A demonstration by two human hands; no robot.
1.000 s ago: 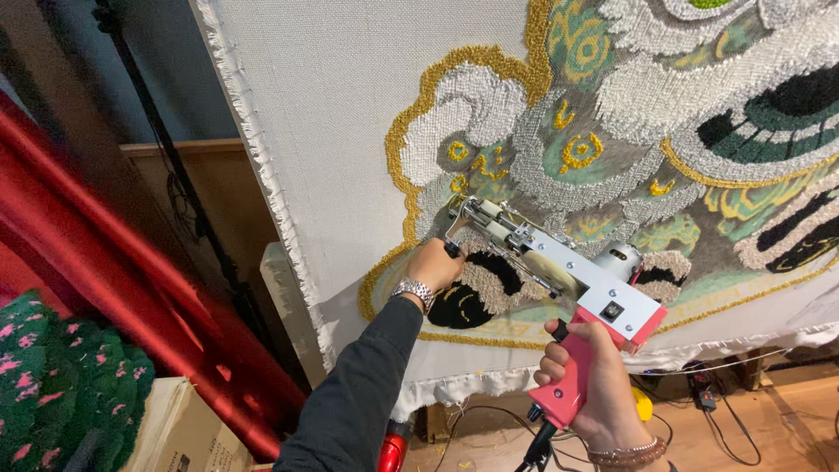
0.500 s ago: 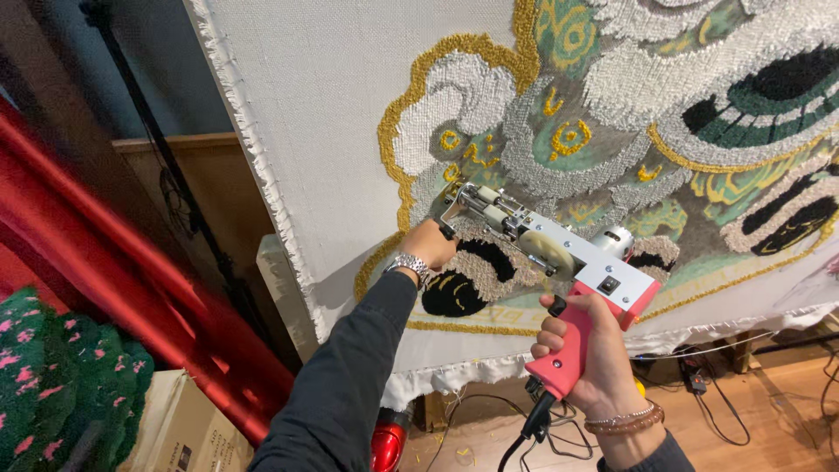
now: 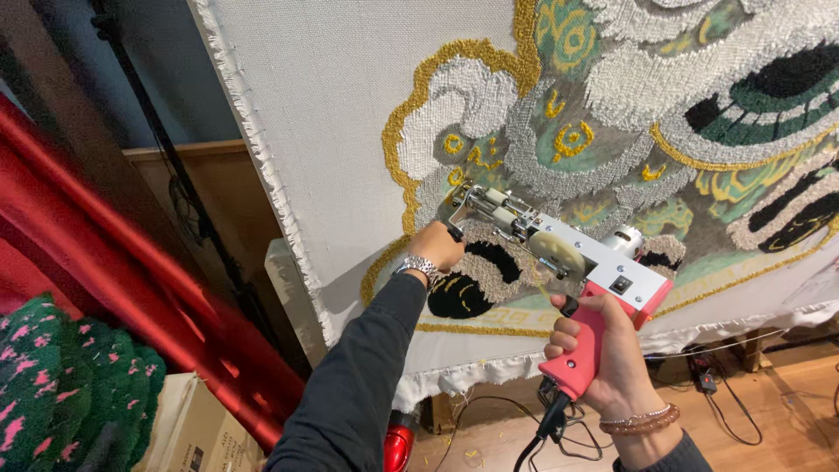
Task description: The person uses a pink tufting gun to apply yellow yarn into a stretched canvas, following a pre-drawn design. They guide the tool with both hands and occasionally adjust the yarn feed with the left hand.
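Both hands steadied a tufting gun [image 3: 559, 249] against the stretched rug cloth [image 3: 350, 105], right hand [image 3: 599, 354] fingers wrapped around its pink grip, left hand [image 3: 435, 246] clenched on the front handle.

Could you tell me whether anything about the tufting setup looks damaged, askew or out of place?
Nothing looks damaged. The backing cloth has a frayed left edge, and loose cables trail on the wooden floor below. The right hand grips the pink tufting gun; the left hand steadies its front.
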